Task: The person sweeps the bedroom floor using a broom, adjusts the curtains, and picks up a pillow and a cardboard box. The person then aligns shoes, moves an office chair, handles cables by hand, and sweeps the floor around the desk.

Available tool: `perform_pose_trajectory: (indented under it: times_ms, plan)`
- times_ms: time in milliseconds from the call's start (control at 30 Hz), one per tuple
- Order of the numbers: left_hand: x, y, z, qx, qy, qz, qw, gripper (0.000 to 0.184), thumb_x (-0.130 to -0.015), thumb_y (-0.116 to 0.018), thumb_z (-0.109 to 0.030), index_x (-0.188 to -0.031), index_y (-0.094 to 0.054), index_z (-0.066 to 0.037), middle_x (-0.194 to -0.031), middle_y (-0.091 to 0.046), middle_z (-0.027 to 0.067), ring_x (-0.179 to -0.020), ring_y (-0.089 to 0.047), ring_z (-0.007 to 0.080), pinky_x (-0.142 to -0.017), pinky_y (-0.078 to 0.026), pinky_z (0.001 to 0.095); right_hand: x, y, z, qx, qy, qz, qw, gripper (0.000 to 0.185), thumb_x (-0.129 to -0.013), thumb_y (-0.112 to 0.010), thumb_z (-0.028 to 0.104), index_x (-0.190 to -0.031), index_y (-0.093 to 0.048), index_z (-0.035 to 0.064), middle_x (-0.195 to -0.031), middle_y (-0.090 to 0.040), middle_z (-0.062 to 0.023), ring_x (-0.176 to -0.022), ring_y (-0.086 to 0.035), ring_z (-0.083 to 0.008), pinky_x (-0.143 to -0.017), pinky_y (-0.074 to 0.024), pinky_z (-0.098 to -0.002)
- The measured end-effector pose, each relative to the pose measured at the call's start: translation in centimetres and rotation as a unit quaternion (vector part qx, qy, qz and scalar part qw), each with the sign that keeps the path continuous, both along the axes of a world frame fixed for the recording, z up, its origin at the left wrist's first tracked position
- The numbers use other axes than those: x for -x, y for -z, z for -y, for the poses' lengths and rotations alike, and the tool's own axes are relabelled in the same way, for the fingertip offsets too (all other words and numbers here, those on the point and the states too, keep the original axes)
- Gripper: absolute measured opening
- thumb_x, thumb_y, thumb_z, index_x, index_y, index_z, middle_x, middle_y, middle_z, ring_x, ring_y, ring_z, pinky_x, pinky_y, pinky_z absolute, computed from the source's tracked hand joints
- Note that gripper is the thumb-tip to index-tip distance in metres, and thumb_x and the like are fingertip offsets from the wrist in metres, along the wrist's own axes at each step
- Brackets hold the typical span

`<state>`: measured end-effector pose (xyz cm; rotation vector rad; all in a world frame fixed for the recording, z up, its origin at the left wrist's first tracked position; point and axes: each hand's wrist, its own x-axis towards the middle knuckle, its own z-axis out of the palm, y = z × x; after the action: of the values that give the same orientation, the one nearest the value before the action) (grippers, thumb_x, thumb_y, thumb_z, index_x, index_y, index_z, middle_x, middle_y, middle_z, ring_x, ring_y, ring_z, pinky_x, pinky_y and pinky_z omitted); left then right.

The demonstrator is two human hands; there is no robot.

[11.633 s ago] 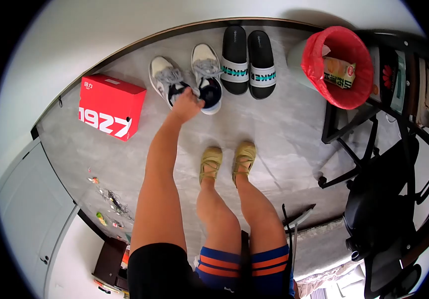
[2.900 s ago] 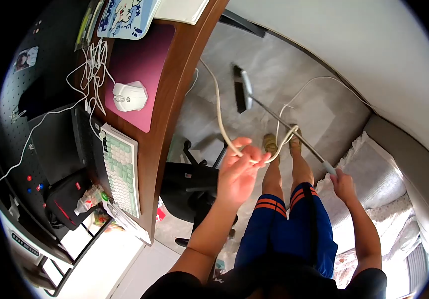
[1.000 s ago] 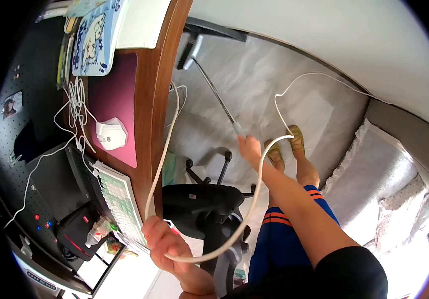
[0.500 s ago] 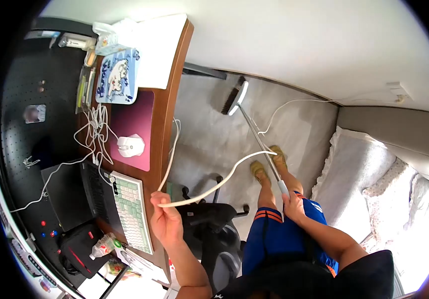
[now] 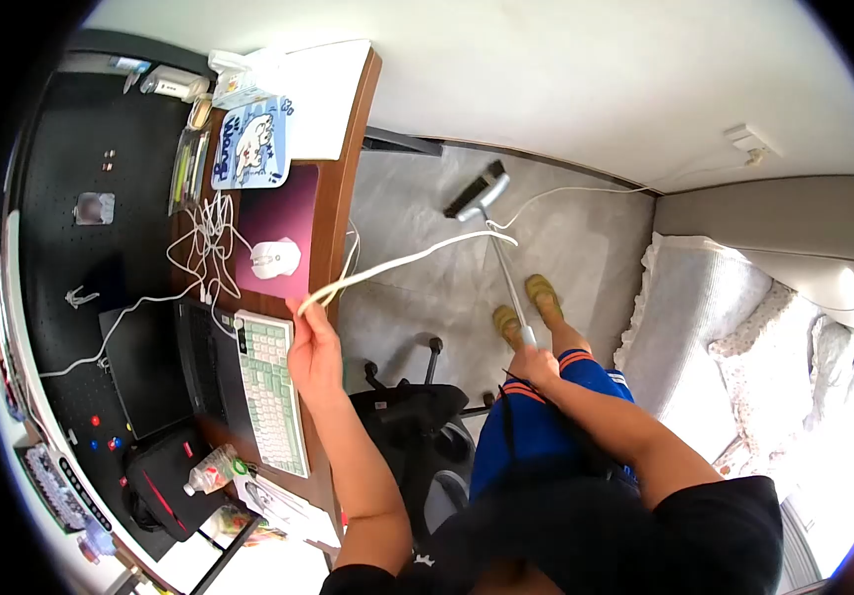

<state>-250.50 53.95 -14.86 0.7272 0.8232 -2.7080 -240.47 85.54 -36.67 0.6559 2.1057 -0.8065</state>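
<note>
My left hand (image 5: 315,359) is raised beside the desk edge and pinches a white cable (image 5: 402,261) between thumb and fingers. From there the cable arcs out over the floor toward the broom stick, and another stretch hangs down by the desk edge. My right hand (image 5: 536,367) is wrapped round the grip end of a broom (image 5: 508,273), in front of my thighs. The broom's head (image 5: 477,192), with dark bristles and a pale back, rests on the grey floor near the wall.
Along the left runs a desk (image 5: 346,149) bearing a keyboard (image 5: 270,397), a mouse (image 5: 275,260), a laptop (image 5: 149,367) and tangled cables. A black chair (image 5: 412,421) stands by my legs. A bed (image 5: 685,327) lies to the right. Another cable leads to a wall socket (image 5: 747,139).
My left hand has moved forward along the desk edge, carrying the cable forward too. My right hand has shifted forward and left with the broom, and the broom head has turned.
</note>
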Motion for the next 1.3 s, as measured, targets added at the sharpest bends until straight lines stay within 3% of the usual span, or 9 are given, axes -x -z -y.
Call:
perform_pose_trajectory:
  times_ms: [233, 600, 733, 867, 933, 1000, 1033, 1167, 1300]
  plan:
    - [2.7, 0.5, 1.1, -0.017, 0.011, -0.023, 1.0, 0.024, -0.088, -0.038, -0.003, -0.105, -0.05, 0.008, -0.098, -0.053, 0.0162, -0.095, -0.049, 0.0247, -0.089, -0.042, 0.0346, -1.7, -11.8, -4.8, 0.109, 0.168, 0.163, 0.966, 0.041, -0.082, -0.038, 0.036, -0.074, -0.051, -0.002, -0.057, -0.052, -0.0107, -0.04, -0.05, -0.0209, -0.033, -0.0378, -0.0322]
    - [2.7, 0.7, 3.6, -0.085, -0.005, -0.061, 0.995, 0.027, -0.086, -0.035, -0.001, -0.109, -0.047, 0.009, -0.105, -0.054, 0.0201, -0.105, -0.049, 0.0306, -0.089, -0.043, 0.038, 1.5, -9.8, -5.8, 0.15, -0.349, -0.046, 0.924, 0.041, -0.082, -0.042, 0.033, -0.086, -0.052, -0.0066, -0.08, -0.055, -0.0298, -0.077, -0.056, -0.0397, -0.067, -0.0439, -0.0456]
    - [3.0, -2.0, -0.2, 0.164, -0.043, 0.002, 0.986, 0.031, -0.085, -0.04, -0.01, -0.108, -0.046, 0.01, -0.124, -0.039, 0.0178, -0.12, -0.03, 0.0345, -0.097, -0.034, 0.0428, 4.0, -3.8, -5.0, 0.035, -0.288, -0.006, 0.957, 0.041, -0.079, -0.045, 0.036, -0.089, -0.058, -0.0025, -0.084, -0.058, -0.0252, -0.084, -0.056, -0.0385, -0.073, -0.0458, -0.0427]
    - [3.8, -3.4, -5.6, 0.421, 0.132, -0.026, 0.897, 0.031, -0.086, -0.039, -0.018, -0.117, -0.04, -0.014, -0.138, -0.015, 0.0159, -0.127, -0.01, 0.0381, -0.099, 0.002, 0.0603, 3.8, -3.7, -10.0, -0.013, -0.265, 0.116, 0.957, 0.034, -0.08, -0.047, 0.038, -0.101, -0.058, 0.0134, -0.108, -0.054, -0.0145, -0.1, -0.052, -0.0289, -0.08, -0.0445, -0.0398]
    - [5.0, -4.4, -8.0, 0.421, 0.113, -0.02, 0.9, 0.036, -0.086, -0.039, -0.02, -0.122, -0.034, -0.014, -0.138, -0.015, 0.0161, -0.127, -0.01, 0.0387, -0.099, 0.0, 0.06, -0.7, 3.9, -16.4, -0.045, -0.352, 0.056, 0.933, 0.028, -0.082, -0.044, 0.032, -0.101, -0.058, 0.0177, -0.108, -0.053, -0.0148, -0.1, -0.052, -0.0285, -0.081, -0.0447, -0.04]
    - [5.9, -4.8, -8.1, 0.358, 0.065, -0.029, 0.931, 0.048, -0.087, -0.039, -0.019, -0.13, -0.02, -0.017, -0.138, -0.014, 0.0159, -0.126, -0.01, 0.0392, -0.099, -0.001, 0.0606, -1.0, -1.0, -20.5, -0.05, -0.415, 0.065, 0.906, 0.025, -0.083, -0.042, 0.028, -0.101, -0.058, 0.0208, -0.106, -0.052, -0.015, -0.1, -0.052, -0.031, -0.081, -0.0448, -0.0405]
    - [6.3, -5.9, -8.5, 0.36, 0.012, 0.006, 0.933, 0.041, -0.086, -0.038, -0.019, -0.122, -0.032, 0.001, -0.135, -0.019, 0.0213, -0.125, -0.012, 0.0404, -0.101, -0.006, 0.057, -2.3, -0.7, -22.8, -0.062, -0.422, 0.057, 0.903, 0.024, -0.083, -0.042, 0.027, -0.101, -0.058, 0.0216, -0.105, -0.053, -0.0151, -0.099, -0.052, -0.0326, -0.081, -0.045, -0.0408]
    - [7.3, -6.2, -2.2, 0.312, -0.042, -0.089, 0.945, 0.054, -0.085, -0.04, -0.016, -0.125, -0.018, 0.012, -0.13, -0.029, 0.0212, -0.125, -0.019, 0.035, -0.104, -0.018, 0.043, -6.0, -3.2, -28.3, -0.086, -0.324, 0.055, 0.94, 0.028, -0.085, -0.04, 0.03, -0.097, -0.057, 0.0126, -0.101, -0.054, -0.0183, -0.096, -0.052, -0.0371, -0.079, -0.0447, -0.0434]
    - [9.1, -9.0, -7.1, 0.435, 0.052, -0.019, 0.899, 0.038, -0.087, -0.04, -0.02, -0.123, -0.035, -0.01, -0.135, -0.015, 0.0243, -0.126, -0.01, 0.0411, -0.099, -0.006, 0.0588, -7.4, -6.4, -29.2, -0.067, -0.208, 0.024, 0.976, 0.04, -0.085, -0.041, 0.037, -0.09, -0.056, 0.0004, -0.096, -0.055, -0.0218, -0.09, -0.053, -0.0401, -0.077, -0.0437, -0.0443]
